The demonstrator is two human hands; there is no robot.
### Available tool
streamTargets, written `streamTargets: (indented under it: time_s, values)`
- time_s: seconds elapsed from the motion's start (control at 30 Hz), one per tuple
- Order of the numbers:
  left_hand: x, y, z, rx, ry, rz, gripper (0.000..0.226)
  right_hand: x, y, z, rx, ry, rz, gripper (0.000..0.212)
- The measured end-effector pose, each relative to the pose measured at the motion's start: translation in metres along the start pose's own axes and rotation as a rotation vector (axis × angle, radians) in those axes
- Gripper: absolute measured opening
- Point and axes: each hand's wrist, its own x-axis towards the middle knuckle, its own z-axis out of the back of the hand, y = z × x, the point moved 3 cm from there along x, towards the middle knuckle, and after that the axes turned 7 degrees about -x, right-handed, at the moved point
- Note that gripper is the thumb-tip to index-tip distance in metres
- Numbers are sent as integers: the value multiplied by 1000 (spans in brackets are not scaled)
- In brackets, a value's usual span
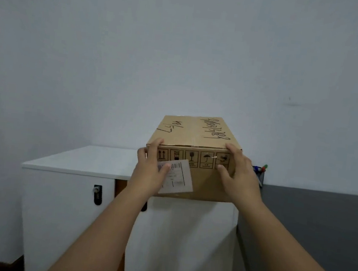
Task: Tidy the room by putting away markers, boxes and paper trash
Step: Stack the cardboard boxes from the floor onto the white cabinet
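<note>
A brown cardboard box with black handwriting on its lid, handling symbols and a white shipping label on its near face sits on top of a white cabinet. My left hand presses flat against the box's near left corner, fingers up over the top edge. My right hand grips the near right corner the same way. Both hands hold the box between them. Behind the box's right side, several markers stick up from a holder.
The cabinet stands against a pale wall with a grey lower band on the right. A black lock is on the cabinet's front left door. Dark floor shows at the bottom left corner.
</note>
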Motion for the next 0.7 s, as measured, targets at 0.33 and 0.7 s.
streamTargets:
  time_s: [0.33, 0.7]
  values:
    - [94, -20, -30, 681, 5, -34, 68, 97, -36, -16, -145, 211, -129, 54]
    - [143, 3, -80, 805, -27, -150, 60, 143, -76, -52, -79, 176, -160, 56]
